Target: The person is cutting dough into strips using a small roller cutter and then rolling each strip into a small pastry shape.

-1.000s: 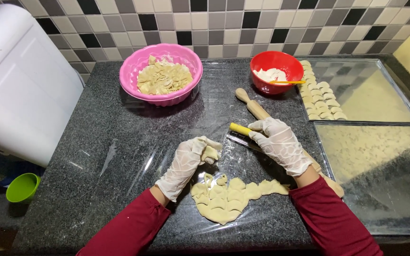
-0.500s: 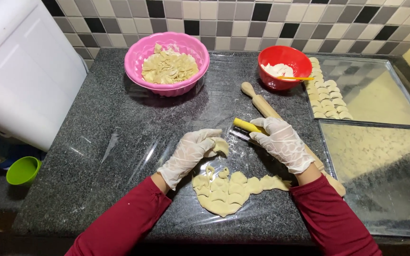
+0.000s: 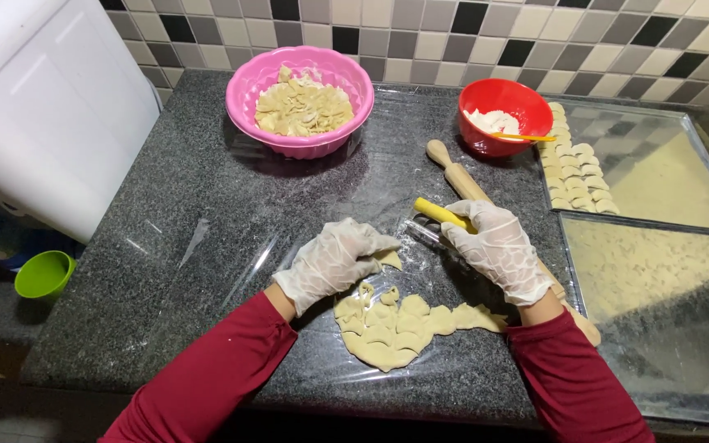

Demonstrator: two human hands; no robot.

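A dark speckled stone counter [image 3: 166, 213] ran under everything, with clear plastic film [image 3: 231, 246] spread over its middle. At the right edge lay two metal baking trays [image 3: 683, 271]; the farther one carried a row of small folded dough pieces [image 3: 574, 164] along its left side. A pink bowl [image 3: 244, 90] at the back held dough scraps, and a red bowl [image 3: 519, 94] beside it held white filling with a yellow-handled utensil resting in it. A wooden rolling pin [image 3: 453, 174] lay slanted between the red bowl and the right hand, passing beneath that hand. A small green cup [image 3: 43, 275] sat off the counter's left edge.

A rolled sheet of dough [image 3: 395, 332], full of cut-out gaps, lay on the film near the front edge, just below both gloved hands. The left hand [image 3: 330, 262] was curled down, fingertips pinching a small piece of dough [image 3: 387, 260] just above the sheet. The right hand [image 3: 498, 254] was closed around a cutter with a yellow handle [image 3: 441, 213], whose tip touched the film just beside the left hand
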